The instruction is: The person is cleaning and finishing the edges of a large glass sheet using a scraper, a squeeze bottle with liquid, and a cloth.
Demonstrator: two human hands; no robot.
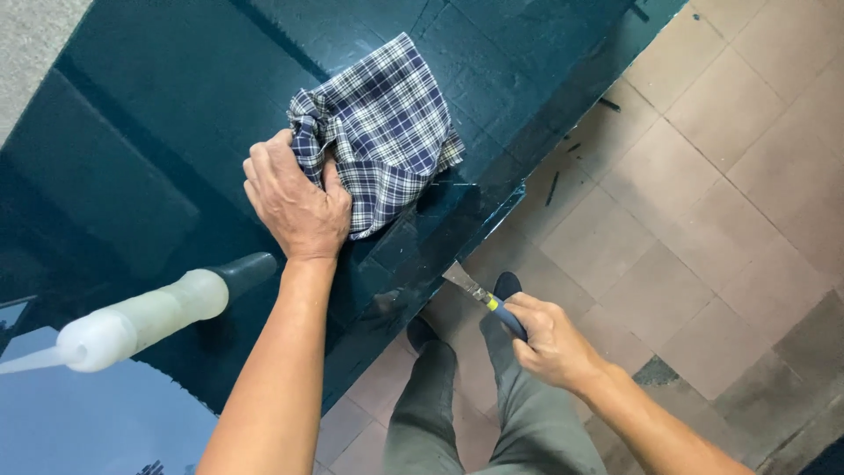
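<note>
I count one checked cloth (pixel 382 132), bunched on the one dark glass sheet (pixel 158 149), at twelve o'clock from my left hand (pixel 296 200). One putty knife (pixel 486 302) sits in my right hand (pixel 551 343), at four o'clock from the cloth. One sealant tube (pixel 145 318) lies at eight o'clock, a single nozzle at its tip. Two hands are mine, two grey trouser legs (pixel 492 422), two dark shoes (pixel 506 285) on the tiled floor (pixel 703 176). A few dark scraps (pixel 552 187) lie at three o'clock; I cannot count them.
</note>
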